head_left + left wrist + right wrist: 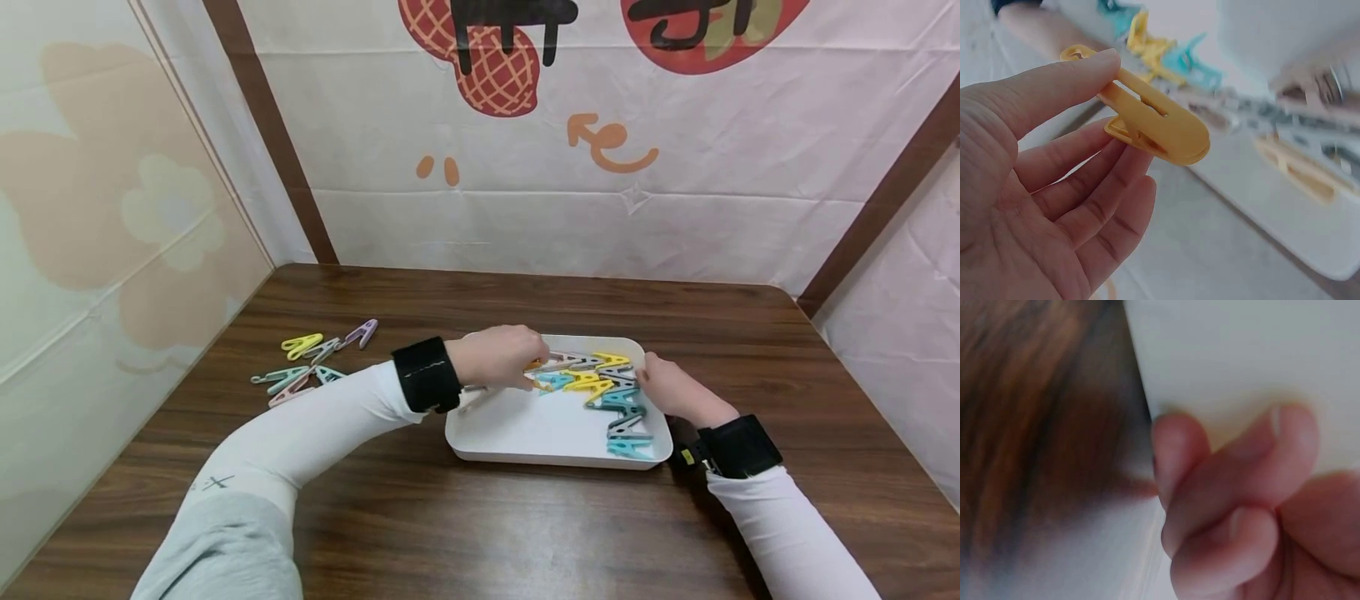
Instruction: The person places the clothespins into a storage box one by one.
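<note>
My left hand (498,357) is over the far left part of a white tray (517,446). Thumb and fingertips pinch an orange-yellow clothespin (1166,125), seen closely in the left wrist view; its other fingers are loosely bent below. At the tray's right side, my right hand (678,393) grips the rim, with curled fingers (1229,550) against the tray's wall in the right wrist view. Inside the tray, yellow clothespins (589,386), teal clothespins (628,448) and grey ones lie end to end along the far and right sides.
On the table left of the tray lies a loose group of clothespins: a yellow one (302,345), a purple one (362,333), a pink one (291,392) and several others. A printed cloth (525,225) hangs behind the brown wooden table (480,517).
</note>
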The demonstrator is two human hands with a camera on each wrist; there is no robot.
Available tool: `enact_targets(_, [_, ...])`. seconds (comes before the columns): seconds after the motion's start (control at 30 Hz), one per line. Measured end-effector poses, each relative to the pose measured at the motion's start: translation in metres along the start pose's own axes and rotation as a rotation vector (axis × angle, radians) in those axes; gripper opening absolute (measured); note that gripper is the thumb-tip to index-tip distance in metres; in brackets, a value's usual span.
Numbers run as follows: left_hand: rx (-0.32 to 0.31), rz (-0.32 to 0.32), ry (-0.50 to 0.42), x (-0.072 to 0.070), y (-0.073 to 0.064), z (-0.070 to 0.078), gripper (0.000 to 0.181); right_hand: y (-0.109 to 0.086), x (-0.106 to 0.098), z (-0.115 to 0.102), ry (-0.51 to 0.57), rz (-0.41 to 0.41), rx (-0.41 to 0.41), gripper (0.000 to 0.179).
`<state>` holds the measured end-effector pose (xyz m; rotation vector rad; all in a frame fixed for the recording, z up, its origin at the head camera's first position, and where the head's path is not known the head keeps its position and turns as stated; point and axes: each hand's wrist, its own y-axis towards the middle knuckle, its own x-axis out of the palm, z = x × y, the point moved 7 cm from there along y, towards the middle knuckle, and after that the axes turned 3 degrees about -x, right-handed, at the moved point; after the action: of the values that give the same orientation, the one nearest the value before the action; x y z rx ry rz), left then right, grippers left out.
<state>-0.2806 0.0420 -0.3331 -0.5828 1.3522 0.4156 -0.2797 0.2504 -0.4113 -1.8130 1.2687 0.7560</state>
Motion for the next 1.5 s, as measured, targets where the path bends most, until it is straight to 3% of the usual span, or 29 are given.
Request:
enact_targets(0.17, [0.023, -0.038, 0.048, 0.014, 0.015, 0.008, 0.038, 0.001, -0.001, -0.001, -0.007, 0.001, -0.012, 0.041])
enact_targets(0.37, [0.002, -0.075, 0.127, 0.025, 0.025, 0.007, 0.031, -0.001, -0.001, -0.001, -0.011, 0.001, -0.002, 0.042])
enact_targets(0.53, [-0.02, -0.103, 0.113, 0.03, 0.029, 0.005, 0.025, -0.002, 0.0, -0.002, -0.003, -0.004, 0.001, 0.042])
enact_targets(0.97, [0.015, -0.095, 0.177, 0.038, 0.034, 0.007, 0.021, 0.001, 0.002, 0.002, -0.005, -0.008, 0.012, 0.042])
enact_targets(1.13, [0.021, -0.066, 0.207, 0.037, 0.033, 0.006, 0.022, 0.001, 0.001, 0.003, -0.009, -0.012, 0.018, 0.042])
enact_targets(1.3, [0.024, -0.04, 0.18, 0.034, 0.026, 0.003, 0.021, 0.0, 0.001, 0.002, -0.009, -0.006, 0.01, 0.041])
enact_targets(1.5, [-0.029, 0.061, 0.085, 0.011, -0.001, -0.011, 0.029, 0.001, 0.001, 0.0, -0.017, -0.005, 0.001, 0.039])
